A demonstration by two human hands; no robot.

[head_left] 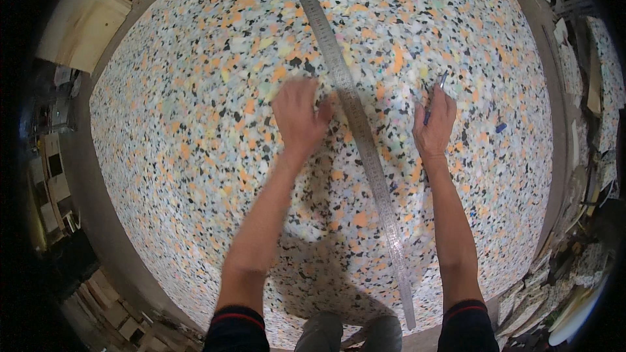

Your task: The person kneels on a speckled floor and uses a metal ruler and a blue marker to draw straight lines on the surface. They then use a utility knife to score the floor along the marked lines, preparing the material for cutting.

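Note:
A long metal ruler [355, 114] lies slantwise across a large speckled foam sheet [176, 137] of white, orange and black bits. Just left of the ruler is my left hand [300, 114], slightly blurred, with its thumb apart from the fingers and nothing in it. On the ruler's other side, my right hand [437, 124] is closed around a slim pen-like tool [444, 80] whose shiny tip sticks out past the fingers. Most of that tool is hidden in the hand. To the right of this hand, a small blue piece like a pen cap [501, 128] rests on the foam.
Stacked foam offcuts and scraps [587, 156] line the right side. Wooden boards [85, 19] stand at the far left, with wood pieces [107, 309] on the near left floor. My legs [319, 332] are at the sheet's near edge.

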